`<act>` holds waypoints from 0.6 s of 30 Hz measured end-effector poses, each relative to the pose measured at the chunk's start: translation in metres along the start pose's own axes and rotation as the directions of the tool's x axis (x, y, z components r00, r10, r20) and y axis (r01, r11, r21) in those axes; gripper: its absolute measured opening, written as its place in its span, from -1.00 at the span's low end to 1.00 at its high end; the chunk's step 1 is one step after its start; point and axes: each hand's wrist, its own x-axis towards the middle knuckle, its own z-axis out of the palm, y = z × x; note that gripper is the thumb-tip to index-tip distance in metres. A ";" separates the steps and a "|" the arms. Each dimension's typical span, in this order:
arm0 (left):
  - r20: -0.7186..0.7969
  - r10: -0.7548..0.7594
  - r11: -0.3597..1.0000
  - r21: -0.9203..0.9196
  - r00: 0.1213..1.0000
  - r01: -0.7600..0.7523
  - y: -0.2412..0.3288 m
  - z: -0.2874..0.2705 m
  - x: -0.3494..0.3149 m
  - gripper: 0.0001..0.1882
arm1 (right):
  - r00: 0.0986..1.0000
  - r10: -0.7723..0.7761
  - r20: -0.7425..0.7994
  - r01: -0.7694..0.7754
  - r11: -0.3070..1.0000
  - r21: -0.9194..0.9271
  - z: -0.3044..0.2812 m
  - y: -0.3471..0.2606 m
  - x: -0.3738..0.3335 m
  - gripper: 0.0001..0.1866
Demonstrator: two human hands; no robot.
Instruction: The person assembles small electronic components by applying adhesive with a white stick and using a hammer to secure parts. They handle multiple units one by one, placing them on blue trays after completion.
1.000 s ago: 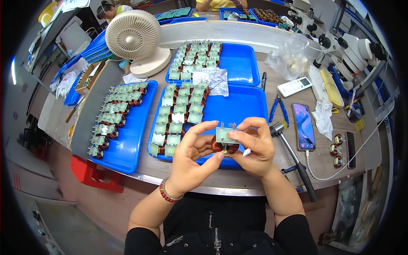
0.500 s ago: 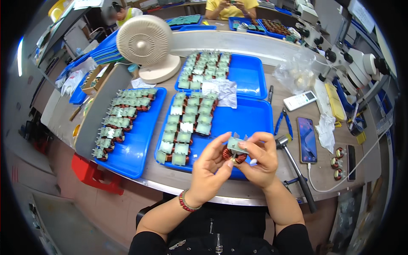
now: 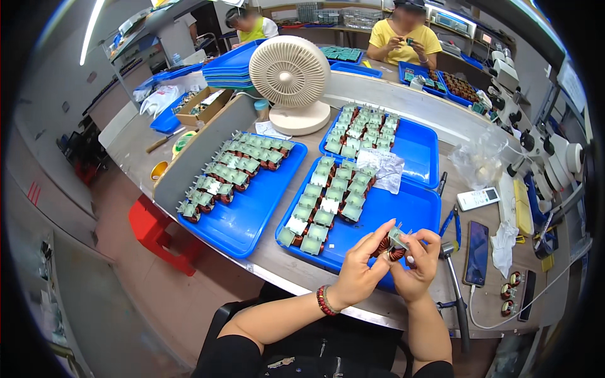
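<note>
Between both hands, over the front edge of the near blue tray (image 3: 403, 214), is a copper-wound coil assembly (image 3: 396, 253) with a small green circuit board on top. The fingers and thumb of my left hand (image 3: 360, 272) grip its left side. My right hand (image 3: 418, 268) pinches the board and coil from the right. Fingers partly cover the piece. Rows of similar coil assemblies (image 3: 324, 217) stand in the near tray, boards facing up. More fill part of the left blue tray (image 3: 265, 208) and the far blue tray (image 3: 419, 148).
A beige fan (image 3: 290, 72) stands behind the trays. To my right lie a hammer (image 3: 457, 293), blue-handled pliers (image 3: 450, 223), a charging phone (image 3: 476, 255), a white remote (image 3: 478, 198) and three loose coils (image 3: 508, 291). A red stool (image 3: 161, 236) is at left. A person in yellow (image 3: 406, 44) works across the bench.
The view has swung left, so the bench appears farther right and lower. Both hands still hold the coil assembly, which now looks more tilted.
</note>
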 end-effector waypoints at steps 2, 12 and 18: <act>0.001 -0.022 0.999 -0.039 1.000 0.022 -0.005 -0.002 0.003 -0.50 | 0.995 0.080 0.052 -0.081 0.997 0.018 -0.002 0.001 0.001 -0.50; 0.081 -0.195 0.904 -0.372 0.978 0.211 0.019 -0.019 0.009 -0.54 | 0.972 0.165 0.165 -0.220 0.885 0.410 -0.001 0.011 0.009 -0.42; 0.140 -0.154 0.916 -0.352 0.978 0.195 0.022 -0.019 0.008 -0.52 | 0.980 0.099 0.171 -0.158 0.910 0.383 -0.008 0.011 0.009 -0.43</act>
